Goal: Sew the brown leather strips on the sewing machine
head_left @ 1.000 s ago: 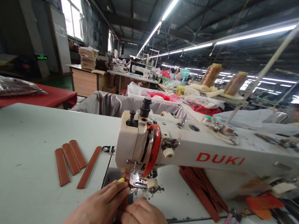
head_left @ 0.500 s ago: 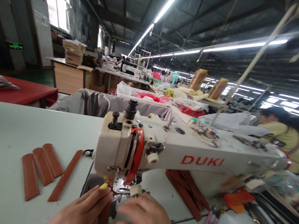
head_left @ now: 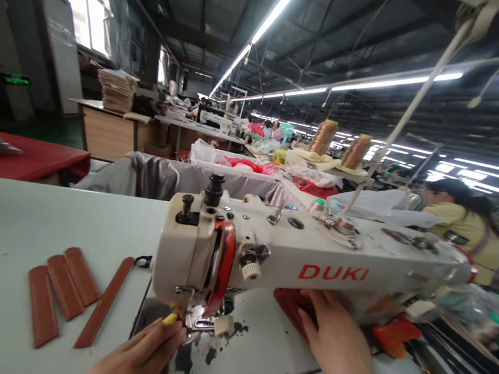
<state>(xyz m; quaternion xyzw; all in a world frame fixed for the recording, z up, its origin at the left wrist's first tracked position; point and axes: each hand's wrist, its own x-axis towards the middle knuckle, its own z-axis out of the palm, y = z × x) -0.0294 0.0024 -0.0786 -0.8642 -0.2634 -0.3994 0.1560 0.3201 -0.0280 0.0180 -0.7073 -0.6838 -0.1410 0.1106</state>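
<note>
My left hand [head_left: 145, 347] is at the needle area of the white sewing machine [head_left: 270, 238]. Its fingers are pressed together by the presser foot [head_left: 203, 325], and what they hold is hidden. A small yellow piece [head_left: 170, 318] shows at its fingertips. Under the machine's arm, my right hand [head_left: 327, 327] reaches onto a pile of brown leather strips [head_left: 286, 310], its thumb and fingers apart and touching them. More brown strips lie left of the machine: three short wide ones [head_left: 64, 287] side by side and a narrower one [head_left: 104, 302].
An orange piece [head_left: 396, 335] lies right of my right forearm, near dark strips and metal hardware. Two thread cones [head_left: 323, 136] stand behind the machine. A grey cloth-lined bin [head_left: 160, 176] is beyond the table edge. A person in yellow [head_left: 467, 223] sits at the right.
My right hand has moved from beside the left hand, rightward and away from me, to the strip pile. The strip between my hands no longer shows. The pink snips are hidden behind my forearm.
</note>
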